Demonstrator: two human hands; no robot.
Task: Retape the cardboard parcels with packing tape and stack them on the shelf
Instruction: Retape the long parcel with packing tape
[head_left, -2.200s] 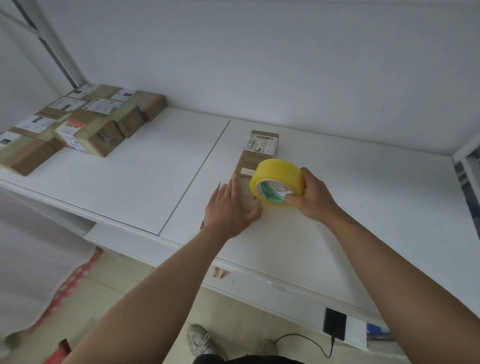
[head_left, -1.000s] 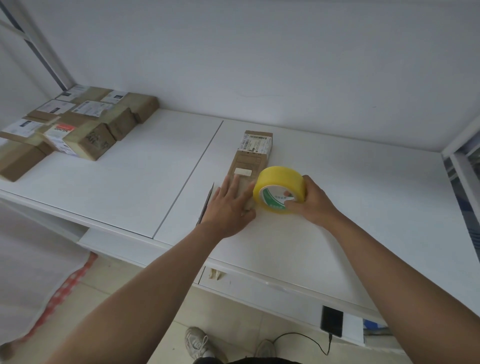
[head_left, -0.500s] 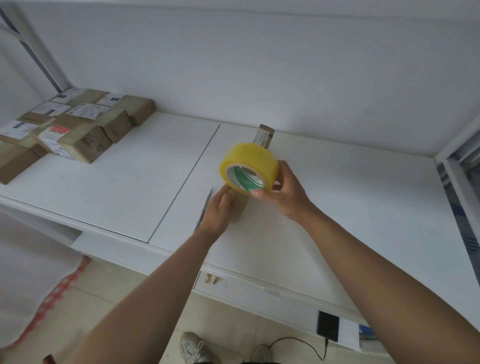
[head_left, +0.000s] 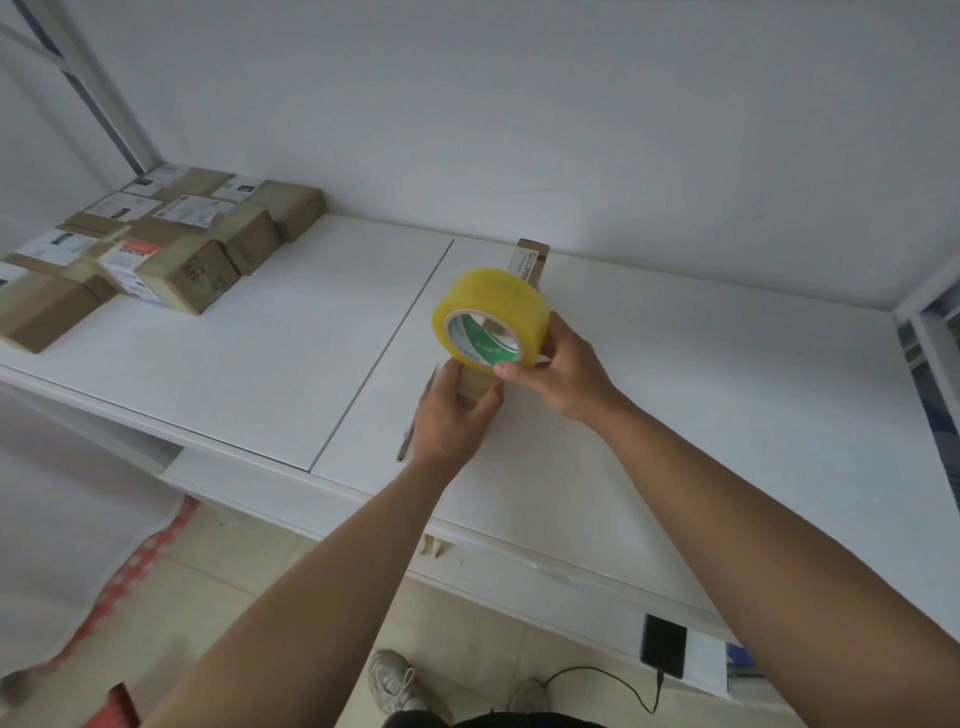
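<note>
A long, narrow cardboard parcel (head_left: 531, 258) lies on the white shelf board (head_left: 675, 415), mostly hidden behind the tape roll and my hands. My left hand (head_left: 451, 415) grips its near end, thumb on one side and fingers on the other. My right hand (head_left: 558, 371) holds a yellow roll of packing tape (head_left: 491, 317) above the parcel's middle, pinching the roll at its lower rim. The roll's green and white core faces me.
Several taped cardboard parcels (head_left: 176, 260) with white labels sit grouped at the far left of the shelf. A thin dark tool (head_left: 410, 441) lies on the board beside my left hand. A black phone (head_left: 664, 644) with a cable sits near the front edge.
My right hand has lifted the tape roll off the parcel and brought it left over the parcel's middle. My left hand went from pressing flat on the parcel to gripping its near end.
</note>
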